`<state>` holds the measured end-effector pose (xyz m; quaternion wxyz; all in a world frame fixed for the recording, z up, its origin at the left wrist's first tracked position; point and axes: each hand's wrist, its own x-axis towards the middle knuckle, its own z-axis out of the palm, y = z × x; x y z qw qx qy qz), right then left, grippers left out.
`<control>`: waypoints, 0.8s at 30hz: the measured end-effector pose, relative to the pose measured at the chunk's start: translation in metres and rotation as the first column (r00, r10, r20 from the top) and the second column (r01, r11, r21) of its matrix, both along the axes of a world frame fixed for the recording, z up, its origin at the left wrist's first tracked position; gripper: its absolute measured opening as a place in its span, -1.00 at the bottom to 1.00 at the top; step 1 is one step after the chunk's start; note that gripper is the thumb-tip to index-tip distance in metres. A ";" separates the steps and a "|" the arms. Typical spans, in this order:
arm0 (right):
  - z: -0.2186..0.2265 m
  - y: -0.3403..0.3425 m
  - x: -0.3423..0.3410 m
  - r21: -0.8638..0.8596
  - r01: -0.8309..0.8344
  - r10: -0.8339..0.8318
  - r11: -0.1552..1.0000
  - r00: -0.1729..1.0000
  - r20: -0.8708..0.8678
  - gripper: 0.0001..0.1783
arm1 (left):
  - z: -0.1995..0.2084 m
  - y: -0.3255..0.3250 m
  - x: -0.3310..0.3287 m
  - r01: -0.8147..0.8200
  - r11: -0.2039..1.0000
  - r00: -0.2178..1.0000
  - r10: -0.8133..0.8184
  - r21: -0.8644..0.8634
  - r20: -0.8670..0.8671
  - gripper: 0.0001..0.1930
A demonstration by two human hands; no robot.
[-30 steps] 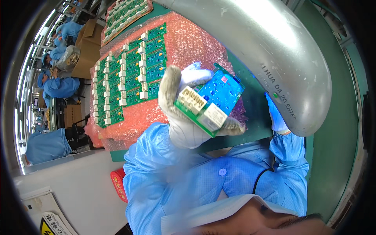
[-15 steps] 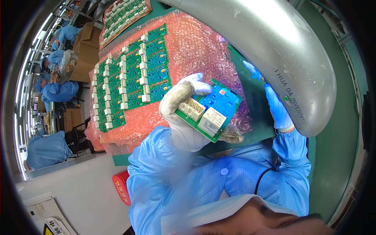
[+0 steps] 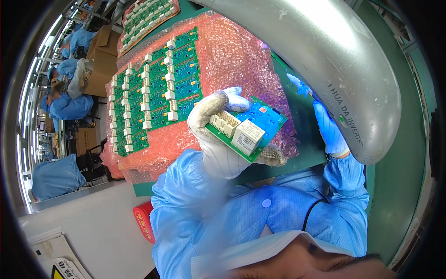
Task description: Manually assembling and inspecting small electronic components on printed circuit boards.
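Observation:
My left hand [image 3: 209, 111], in a white knitted glove with grey, worn fingers, grips a green circuit board [image 3: 253, 121] by its edges, thumb and fingers around it. The board is tilted, with a white connector block and a white box-shaped relay on its near side. Blue light falls across its far part. My right hand [image 3: 327, 123], also gloved and lit blue, is off to the right, partly hidden behind the lamp housing [image 3: 334, 60]. Its visible fingertips are stretched out toward the left, apart from the board; whatever lies under the lamp is hidden.
On pink bubble wrap [image 3: 227, 51] at the left lie rows of similar green boards [image 3: 158, 88]. Another batch of boards [image 3: 148, 18] is farther back on the green table [image 3: 302, 149]. A red container [image 3: 145, 221] is below the table edge. Several people work beyond a cardboard box [image 3: 104, 60].
My left hand has tipped the board slightly, so its near edge sits higher and the relay's side shows more. My right fingertips have shifted a little beside the lamp.

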<state>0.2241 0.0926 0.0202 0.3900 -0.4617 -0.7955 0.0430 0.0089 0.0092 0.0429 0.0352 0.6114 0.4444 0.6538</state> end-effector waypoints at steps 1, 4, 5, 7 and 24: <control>-0.001 0.000 0.000 -0.004 0.000 0.000 1.000 1.000 0.002 -0.79 | -0.001 0.000 0.000 -0.008 1.000 1.000 0.008 0.003 -0.011 -0.15; -0.016 0.004 -0.003 -0.127 -0.055 0.028 0.990 0.978 -0.205 -0.76 | -0.003 -0.002 -0.006 -0.024 1.000 0.999 0.024 0.010 -0.031 -0.14; -0.016 0.006 -0.004 -0.128 -0.055 0.028 0.990 0.978 -0.205 -0.76 | -0.001 -0.004 -0.014 -0.040 0.997 0.982 0.028 -0.061 -0.185 -0.02; -0.015 0.008 -0.004 -0.210 -0.088 0.062 0.974 0.990 -0.123 -0.72 | 0.002 -0.006 -0.016 -0.065 0.990 0.943 0.019 -0.127 -0.333 0.10; -0.015 0.000 0.004 0.061 0.069 -0.067 0.996 0.997 -0.036 -0.77 | -0.001 0.005 -0.006 -0.105 0.983 0.970 0.136 0.153 -0.203 -0.27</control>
